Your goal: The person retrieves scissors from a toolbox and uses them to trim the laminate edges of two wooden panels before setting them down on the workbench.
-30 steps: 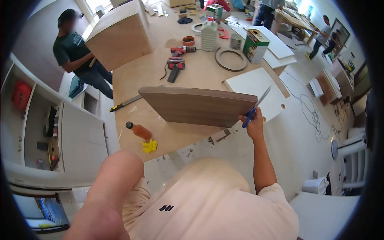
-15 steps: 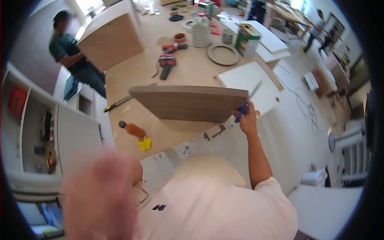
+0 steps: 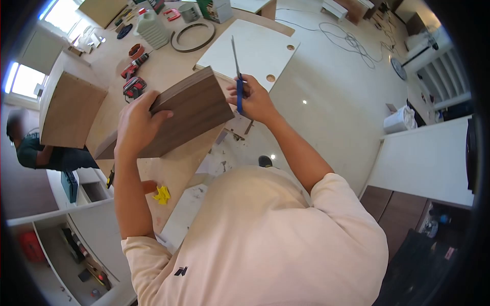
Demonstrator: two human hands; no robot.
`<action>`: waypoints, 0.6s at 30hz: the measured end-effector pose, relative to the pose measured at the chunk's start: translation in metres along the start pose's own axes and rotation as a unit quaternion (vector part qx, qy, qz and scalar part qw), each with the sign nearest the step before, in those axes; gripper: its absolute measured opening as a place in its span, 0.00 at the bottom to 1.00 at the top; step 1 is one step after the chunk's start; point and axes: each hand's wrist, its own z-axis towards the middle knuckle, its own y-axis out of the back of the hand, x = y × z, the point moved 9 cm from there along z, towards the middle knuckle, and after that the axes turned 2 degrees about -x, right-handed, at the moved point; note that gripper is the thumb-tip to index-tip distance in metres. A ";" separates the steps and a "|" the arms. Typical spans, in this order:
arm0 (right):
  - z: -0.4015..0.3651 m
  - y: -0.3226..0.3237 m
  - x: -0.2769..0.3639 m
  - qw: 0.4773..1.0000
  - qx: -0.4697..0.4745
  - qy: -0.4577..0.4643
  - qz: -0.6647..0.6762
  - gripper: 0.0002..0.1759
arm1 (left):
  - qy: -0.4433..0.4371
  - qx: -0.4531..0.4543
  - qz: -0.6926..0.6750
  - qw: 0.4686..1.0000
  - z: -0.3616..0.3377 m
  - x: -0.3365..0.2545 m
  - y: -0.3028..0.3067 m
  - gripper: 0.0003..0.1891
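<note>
A brown wood-grain panel stands on its edge on the workbench, tilted in view. My left hand grips its top edge, thumb on the near face and fingers over the far side. My right hand is closed round the blue handle of a file, its thin metal blade pointing up. The file is beside the panel's right end. Behind my left forearm, an orange-brown bottle is mostly hidden, near a crumpled yellow piece.
Red and black cordless drills lie beyond the panel. A white board with holes, a coil of edge band and a white jug are farther back. At left, a person stands by a wooden box. Cables cross the floor.
My left hand has come up from low in front of me and taken hold of the panel's top edge. The view has turned right. My right hand still holds the file.
</note>
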 end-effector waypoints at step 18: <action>-0.213 -0.012 -0.182 0.915 0.022 -0.400 0.052 0.35 | -0.045 0.051 -0.072 0.995 -0.004 -0.013 -0.012 0.19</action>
